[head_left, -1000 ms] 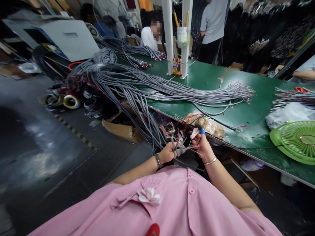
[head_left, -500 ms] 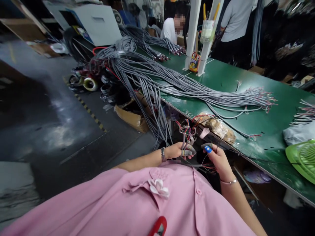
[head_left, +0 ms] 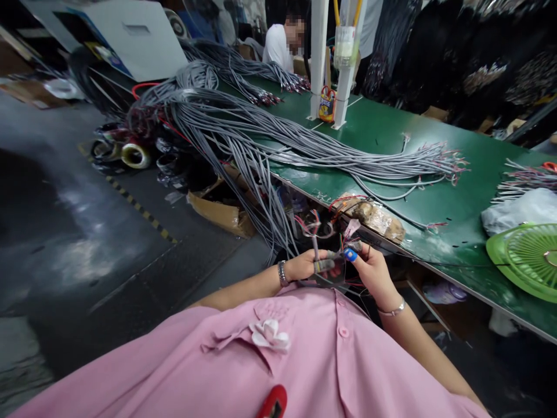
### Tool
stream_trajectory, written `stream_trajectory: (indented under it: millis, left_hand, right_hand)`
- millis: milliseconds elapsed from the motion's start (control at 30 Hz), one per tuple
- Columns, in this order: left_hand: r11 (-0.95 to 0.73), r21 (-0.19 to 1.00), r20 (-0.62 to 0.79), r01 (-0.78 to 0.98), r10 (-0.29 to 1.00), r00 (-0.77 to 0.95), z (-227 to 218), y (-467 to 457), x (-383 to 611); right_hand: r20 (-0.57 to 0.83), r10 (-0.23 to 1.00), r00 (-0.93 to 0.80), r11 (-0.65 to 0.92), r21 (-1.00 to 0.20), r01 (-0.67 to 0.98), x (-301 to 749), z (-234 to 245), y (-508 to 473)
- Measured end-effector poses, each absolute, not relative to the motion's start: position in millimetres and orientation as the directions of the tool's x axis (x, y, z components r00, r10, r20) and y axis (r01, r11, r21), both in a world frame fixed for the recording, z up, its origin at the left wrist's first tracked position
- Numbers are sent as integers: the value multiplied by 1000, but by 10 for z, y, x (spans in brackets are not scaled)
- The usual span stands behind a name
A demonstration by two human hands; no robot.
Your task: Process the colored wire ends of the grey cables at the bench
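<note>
while the tape rolls [head_left: 130, 154] are sitting out on the floor at far left and the cable bundle [head_left: 278, 148] is spilling off the green table [head_left: 452, 203], the action is happening low and centre, just off the table's near edge. left hand [head_left: 304, 266] is curling shut around a grey cable end [head_left: 322, 265], pinching it between taped fingertips, with thin coloured wires [head_left: 314, 225] fanning up out of it. moving right, the right hand [head_left: 369, 270] is closing in, blue-capped finger [head_left: 350, 254] touching the same cable end, fingers bent and nipping at the fine strands; exactly which strand it is gripping i cannot tell. by the look of it that cable is handling light and floppy, the jacket a bit slick, the bare strands thin and easy to kink, so the jacket just behind the stripped end looks the place to grip. further right, a wrapped packet [head_left: 376, 215] is lying on the table edge, and a green fan grille [head_left: 528, 258] is resting at far right.
</note>
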State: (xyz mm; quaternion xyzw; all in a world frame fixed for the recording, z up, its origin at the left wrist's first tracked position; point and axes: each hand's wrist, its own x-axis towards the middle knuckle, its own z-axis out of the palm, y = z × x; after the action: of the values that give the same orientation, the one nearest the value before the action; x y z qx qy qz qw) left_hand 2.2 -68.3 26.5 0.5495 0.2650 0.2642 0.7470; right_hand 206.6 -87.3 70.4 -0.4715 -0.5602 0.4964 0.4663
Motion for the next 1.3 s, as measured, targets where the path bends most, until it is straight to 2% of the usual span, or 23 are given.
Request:
stream_trajectory:
  millis: [133, 267, 433, 567, 633, 700, 767, 833, 1100, 1300]
  left_hand:
    - [205, 968, -56, -146, 741, 669, 344, -672, -63]
    - [250, 954, -81, -163, 743, 664, 360, -673, -66]
    - [412, 820, -97, -397, 784, 613, 321, -656, -78]
    - [404, 730, -48, -552, 836, 547, 297, -613, -160]
    - [366, 722, -36, -587, 867, 496, 273, -599, -201]
    - [337, 735, -37, -589, 886, 462, 240, -600, -225]
    - [326, 752, -36, -572, 888, 458, 205, -618, -228]
    - [329, 768, -36, -549, 878, 477, 178, -650, -217]
    - [316, 830, -44, -460, 859, 511, 99, -769, -206]
    - [302, 855, -55, -423, 862, 504, 58, -799, -199]
  right_hand:
    - [-25, 990, -136, -27, -1000, -11, 2050, 722, -868]
    - [-80, 986, -145, -85, -996, -29, 2040, 756, -873]
    - [-133, 990, 55, -125, -984, -126, 2210, 700, -832]
    - [-94, 973, 210, -39, -968, -250, 2395, 798, -877]
    - [-22, 987, 159, 7, -984, -181, 2414, 916, -951]
    - [10, 1000, -20, 9, -998, -57, 2355, 1021, -1031]
    - [-22, 971, -239, -20, -1000, 11, 2224, 1060, -1081]
    - [-62, 932, -356, -64, -998, 8, 2055, 1015, -1085]
    - [-172, 961, -216, -241, -904, -354, 1623, 779, -1015]
    - [-221, 945, -242, -311, -836, -452, 1619, 833, -1067]
